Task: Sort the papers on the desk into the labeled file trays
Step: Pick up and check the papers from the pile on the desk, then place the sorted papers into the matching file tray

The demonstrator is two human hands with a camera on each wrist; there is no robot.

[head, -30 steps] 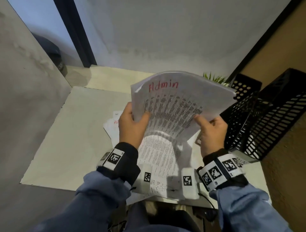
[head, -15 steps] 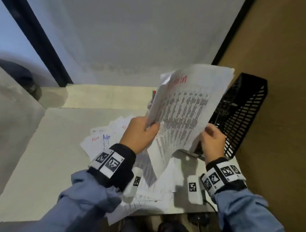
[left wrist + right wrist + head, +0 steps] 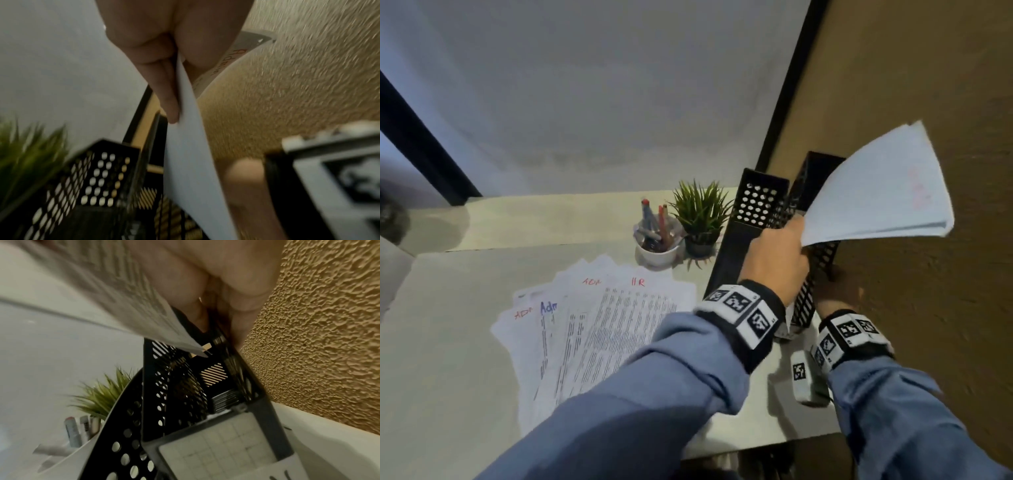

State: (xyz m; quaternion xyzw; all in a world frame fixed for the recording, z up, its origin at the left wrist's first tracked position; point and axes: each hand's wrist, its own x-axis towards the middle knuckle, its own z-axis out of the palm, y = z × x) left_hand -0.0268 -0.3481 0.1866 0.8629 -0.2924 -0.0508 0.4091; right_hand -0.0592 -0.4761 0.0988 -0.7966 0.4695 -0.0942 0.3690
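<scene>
My left hand [image 3: 780, 253] pinches a stack of papers [image 3: 876, 192] by one corner and holds it tilted above the black mesh file trays [image 3: 760, 202] at the desk's right end. In the left wrist view the fingers [image 3: 166, 91] grip the sheet [image 3: 185, 146], and red "Admin" writing shows on it. My right hand [image 3: 839, 291] sits low behind the right tray [image 3: 822, 253], partly hidden. In the right wrist view its fingers [image 3: 236, 305] pinch that tray's mesh wall [image 3: 232, 363]. More papers [image 3: 602, 325] marked ADM and HR lie fanned on the desk [image 3: 448, 342].
A white cup of pens [image 3: 657, 240] and a small potted plant [image 3: 700, 212] stand just left of the trays. A rough tan wall [image 3: 928, 325] runs close along the right side. A white label [image 3: 216, 443] fronts the tray.
The stack has swung right, from in front of me to over the trays. My right hand has let go of the papers and taken hold of the tray; the left alone carries them.
</scene>
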